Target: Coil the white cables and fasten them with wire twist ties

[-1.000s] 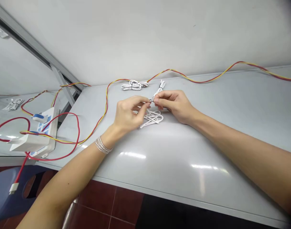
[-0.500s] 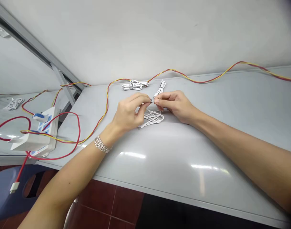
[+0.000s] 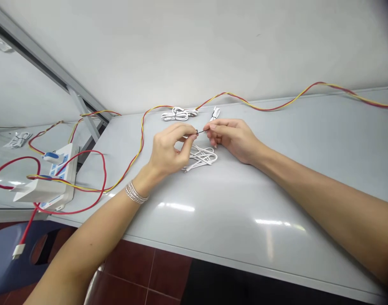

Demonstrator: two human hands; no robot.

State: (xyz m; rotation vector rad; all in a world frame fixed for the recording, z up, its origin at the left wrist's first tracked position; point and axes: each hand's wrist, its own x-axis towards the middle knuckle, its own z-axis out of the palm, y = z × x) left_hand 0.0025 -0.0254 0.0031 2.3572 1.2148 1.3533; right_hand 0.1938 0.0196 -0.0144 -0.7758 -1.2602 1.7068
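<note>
Blue plastic makes the chair (image 3: 7, 258) at the far left, down below the front left corner of the tabletop (image 3: 213, 220). A white power strip (image 3: 69, 173) sits by the left edge, with a big white plug (image 3: 37, 190) in it. A red cable (image 3: 105, 173) makes a loop there. Next, a red and yellow wire (image 3: 142, 135) bends up to the back edge and runs along it to the right. A tied white bundle (image 3: 175, 116) lies near that back edge, left of its middle.

Then comes the left hand (image 3: 171, 148), with a silver bracelet (image 3: 135, 192) on its wrist. Its grip is narrow: thumb and finger pinch one end of a thin black tie (image 3: 204, 130), which has a tiny loop there. The tie goes straight across between the hands, much like the back edge, with its right end a bit higher. A loose white cable (image 3: 208, 156) lies under the tie, a bit closer to the front edge. Its long way goes mostly left to right. The left hand is nearer and hides part of it; I can't tell if they touch.

A small white bundle (image 3: 215, 113) pokes out behind the right hand (image 3: 233, 135), whose narrow grip pinches the tie's other end.
</note>
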